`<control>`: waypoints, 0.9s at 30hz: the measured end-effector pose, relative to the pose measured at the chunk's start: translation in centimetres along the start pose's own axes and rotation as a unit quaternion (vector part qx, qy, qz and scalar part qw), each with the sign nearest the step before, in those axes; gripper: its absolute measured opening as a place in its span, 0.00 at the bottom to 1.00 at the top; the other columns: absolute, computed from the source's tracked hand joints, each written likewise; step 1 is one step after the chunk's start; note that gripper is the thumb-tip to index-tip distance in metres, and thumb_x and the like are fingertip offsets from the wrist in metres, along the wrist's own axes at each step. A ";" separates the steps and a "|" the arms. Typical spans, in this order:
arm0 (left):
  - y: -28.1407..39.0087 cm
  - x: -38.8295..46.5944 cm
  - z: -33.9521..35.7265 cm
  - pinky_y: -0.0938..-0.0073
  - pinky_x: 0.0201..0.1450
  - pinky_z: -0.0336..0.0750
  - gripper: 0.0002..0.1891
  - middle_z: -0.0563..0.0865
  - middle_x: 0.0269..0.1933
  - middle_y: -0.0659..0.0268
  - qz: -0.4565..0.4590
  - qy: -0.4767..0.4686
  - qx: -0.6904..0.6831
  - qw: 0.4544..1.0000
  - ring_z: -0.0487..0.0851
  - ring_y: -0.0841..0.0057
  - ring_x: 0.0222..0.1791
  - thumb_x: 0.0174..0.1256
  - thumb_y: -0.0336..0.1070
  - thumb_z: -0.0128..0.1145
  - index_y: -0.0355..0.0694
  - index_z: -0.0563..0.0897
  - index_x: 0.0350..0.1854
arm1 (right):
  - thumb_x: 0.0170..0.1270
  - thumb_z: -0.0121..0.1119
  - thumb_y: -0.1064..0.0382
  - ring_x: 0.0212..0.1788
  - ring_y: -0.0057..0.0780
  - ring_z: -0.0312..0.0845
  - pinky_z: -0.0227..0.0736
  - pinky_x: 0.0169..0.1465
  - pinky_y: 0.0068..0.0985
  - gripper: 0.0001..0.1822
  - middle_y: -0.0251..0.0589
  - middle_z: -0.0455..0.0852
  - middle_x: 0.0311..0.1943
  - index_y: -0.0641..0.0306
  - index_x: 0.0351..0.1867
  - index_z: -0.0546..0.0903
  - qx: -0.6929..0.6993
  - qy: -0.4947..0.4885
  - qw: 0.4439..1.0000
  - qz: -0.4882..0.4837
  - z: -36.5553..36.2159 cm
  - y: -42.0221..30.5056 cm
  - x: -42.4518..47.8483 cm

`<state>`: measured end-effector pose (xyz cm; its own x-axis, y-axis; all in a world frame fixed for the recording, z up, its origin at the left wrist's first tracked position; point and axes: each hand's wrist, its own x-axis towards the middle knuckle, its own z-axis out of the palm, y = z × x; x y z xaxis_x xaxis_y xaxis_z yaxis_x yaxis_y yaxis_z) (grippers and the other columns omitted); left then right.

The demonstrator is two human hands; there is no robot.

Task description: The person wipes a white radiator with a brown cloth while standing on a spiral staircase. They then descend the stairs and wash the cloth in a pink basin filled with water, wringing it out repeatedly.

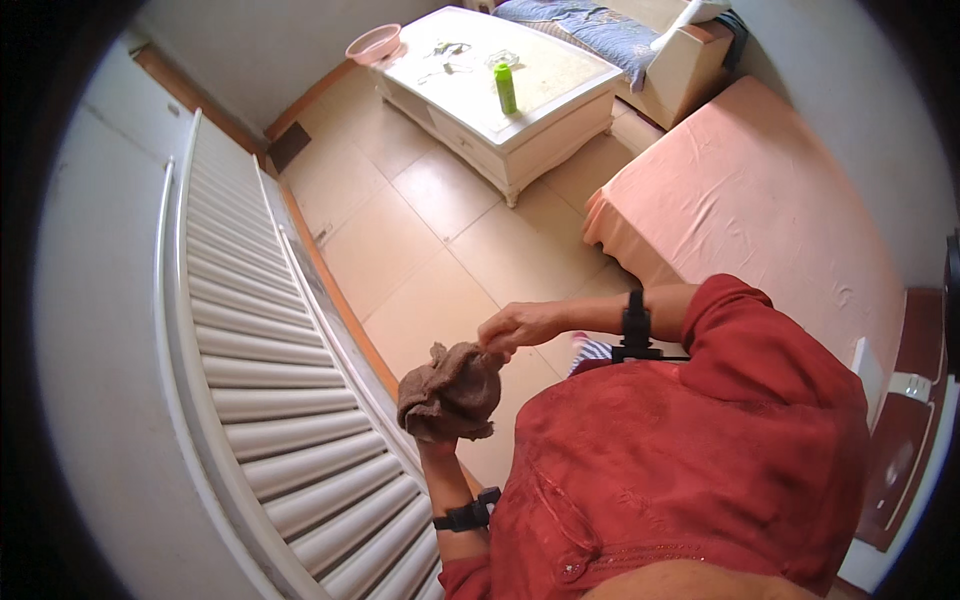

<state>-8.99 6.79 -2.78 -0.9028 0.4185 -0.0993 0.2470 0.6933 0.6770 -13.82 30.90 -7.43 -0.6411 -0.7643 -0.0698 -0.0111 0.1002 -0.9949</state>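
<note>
A crumpled brown cloth (pixel 452 396) is wrapped over my left hand, whose wrist (pixel 438 450) shows just below it. The cloth hides the fingers of that hand, so their grip cannot be seen. From the right, my right hand (pixel 517 328) pinches the upper edge of the cloth between thumb and fingers. Both hands are raised in front of my body, above the tiled floor (pixel 420 300) and beside a white radiator (pixel 292 397).
The radiator runs along the left wall. Ahead is a white coffee table (pixel 555 82) bearing a green spray can (pixel 505 88), a glass ashtray (pixel 502 58) and a pink basin (pixel 375 43). A peach-covered bed or bench (pixel 750 202) stands right, and a sofa (pixel 690 67) is behind.
</note>
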 end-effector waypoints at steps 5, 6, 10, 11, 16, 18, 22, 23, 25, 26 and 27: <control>-4.3 3.0 3.2 0.74 0.45 0.75 0.15 0.86 0.41 0.68 0.063 0.051 -0.461 0.884 0.81 0.78 0.39 0.62 0.41 0.62 0.35 0.82 0.44 | 0.72 0.52 0.58 0.32 0.21 0.78 0.74 0.39 0.23 0.10 0.34 0.83 0.29 0.63 0.39 0.78 -0.028 0.140 0.990 -0.006 0.5 1.3 -3.3; -5.4 3.7 3.1 0.74 0.48 0.75 0.16 0.85 0.44 0.67 0.085 0.046 -0.388 0.917 0.81 0.77 0.42 0.62 0.41 0.62 0.35 0.81 0.46 | 0.72 0.52 0.58 0.32 0.21 0.78 0.74 0.39 0.23 0.10 0.34 0.83 0.29 0.63 0.39 0.79 -0.042 0.159 0.986 0.000 0.4 1.2 -3.6; -8.3 7.4 3.7 0.67 0.68 0.64 0.28 0.76 0.61 0.60 0.212 -0.082 -0.440 0.869 0.73 0.69 0.62 0.64 0.49 0.60 0.37 0.72 0.62 | 0.70 0.55 0.60 0.33 0.22 0.79 0.75 0.40 0.22 0.09 0.36 0.83 0.30 0.63 0.44 0.77 -0.119 0.220 0.968 -0.005 0.8 2.3 -4.7; -7.8 7.9 3.2 0.64 0.69 0.63 0.29 0.76 0.62 0.60 0.243 -0.084 -0.425 0.868 0.72 0.67 0.63 0.65 0.51 0.58 0.37 0.72 0.62 | 0.69 0.56 0.61 0.33 0.23 0.80 0.75 0.41 0.22 0.10 0.38 0.84 0.30 0.63 0.45 0.77 -0.136 0.231 0.963 -0.011 0.2 1.7 -5.0; -8.8 10.5 3.6 0.64 0.69 0.64 0.27 0.75 0.62 0.60 0.155 -0.120 -0.604 0.772 0.72 0.67 0.63 0.65 0.47 0.58 0.37 0.72 0.62 | 0.63 0.62 0.65 0.35 0.26 0.82 0.77 0.39 0.24 0.13 0.41 0.84 0.35 0.62 0.48 0.77 -0.298 0.272 0.911 -0.085 -5.0 -4.1 -6.8; -13.7 9.7 4.2 0.65 0.66 0.68 0.25 0.77 0.60 0.60 0.165 -0.071 -0.581 0.794 0.75 0.69 0.59 0.66 0.45 0.59 0.36 0.73 0.60 | 0.60 0.65 0.67 0.37 0.26 0.83 0.78 0.38 0.24 0.15 0.41 0.84 0.39 0.62 0.48 0.78 -0.368 0.286 0.874 -0.140 -3.2 -5.6 -5.5; -15.8 10.5 3.0 0.62 0.69 0.65 0.28 0.77 0.61 0.58 0.114 0.001 -0.670 0.734 0.73 0.66 0.63 0.66 0.50 0.57 0.35 0.73 0.61 | 0.57 0.66 0.67 0.36 0.30 0.83 0.78 0.38 0.25 0.17 0.41 0.83 0.40 0.61 0.49 0.80 -0.449 0.223 0.802 -0.324 -3.5 -16.0 -4.9; -12.7 11.3 0.8 0.61 0.67 0.67 0.27 0.78 0.60 0.58 0.100 0.061 -0.670 0.733 0.74 0.66 0.61 0.66 0.50 0.57 0.35 0.74 0.60 | 0.57 0.66 0.67 0.36 0.31 0.83 0.78 0.38 0.25 0.18 0.41 0.83 0.40 0.61 0.50 0.80 -0.443 0.188 0.790 -0.381 -6.8 -19.7 -4.0; -12.6 11.6 -0.9 0.60 0.65 0.69 0.26 0.80 0.56 0.58 0.110 0.113 -0.664 0.731 0.77 0.65 0.57 0.66 0.51 0.57 0.35 0.75 0.58 | 0.56 0.66 0.67 0.36 0.31 0.83 0.78 0.38 0.26 0.19 0.41 0.83 0.41 0.60 0.50 0.79 -0.457 0.167 0.762 -0.428 -7.8 -22.8 -4.9; -13.3 11.0 -2.1 0.60 0.64 0.70 0.26 0.80 0.55 0.58 0.108 0.144 -0.661 0.728 0.77 0.65 0.56 0.66 0.50 0.57 0.35 0.75 0.57 | 0.56 0.66 0.67 0.36 0.31 0.83 0.78 0.37 0.26 0.19 0.41 0.83 0.41 0.60 0.51 0.79 -0.454 0.152 0.756 -0.446 -8.0 -23.5 -4.6; -12.9 14.1 -1.6 0.60 0.62 0.71 0.25 0.80 0.54 0.58 0.120 0.124 -0.679 0.714 0.77 0.65 0.55 0.66 0.50 0.56 0.35 0.75 0.57 | 0.56 0.67 0.68 0.36 0.32 0.83 0.78 0.37 0.26 0.20 0.40 0.83 0.41 0.60 0.51 0.79 -0.491 0.158 0.745 -0.423 -8.0 -25.2 -5.5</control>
<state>-25.49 2.80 -11.78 -0.9682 0.1957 0.1561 -0.0120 -0.6590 0.7521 -16.17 37.65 18.57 -0.2329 -0.6458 0.7271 -0.9703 0.2045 -0.1291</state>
